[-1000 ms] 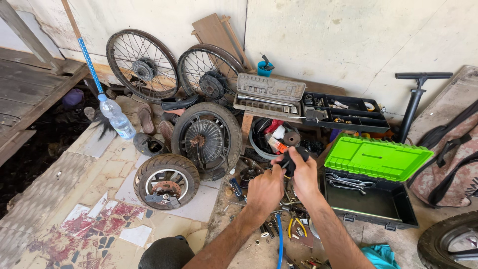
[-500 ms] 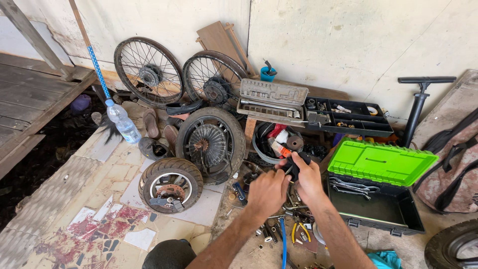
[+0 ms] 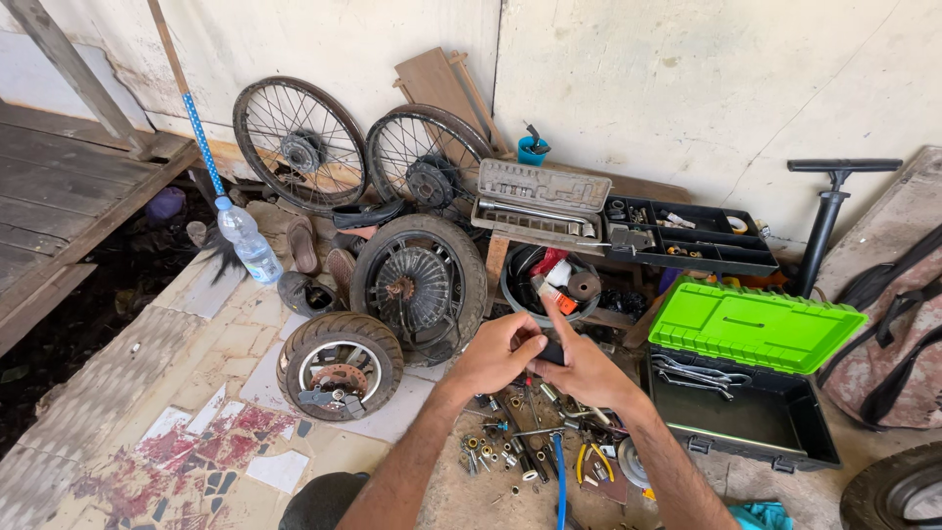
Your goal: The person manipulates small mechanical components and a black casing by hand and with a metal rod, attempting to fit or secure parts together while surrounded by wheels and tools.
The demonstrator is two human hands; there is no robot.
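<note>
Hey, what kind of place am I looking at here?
Probably an informal repair spot for small wheeled vehicles, on the floor by a wall: spoked wheels lean there, a green-lidded toolbox stands open, and loose nuts and bolts lie scattered below both hands.

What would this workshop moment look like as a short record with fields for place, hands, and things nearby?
place: tiled floor by a pale wall
left hand: closed on a small dark object, too hidden to identify
right hand: gripping the same object
below the hands: scattered small metal nuts and bolts, yellow-handled pliers
right of the hands: open black toolbox with bright green lid, wrenches inside
left of the hands: small black-tyred wheel lying flat, clear plastic water bottle
against the wall: two spoked wheels
</note>
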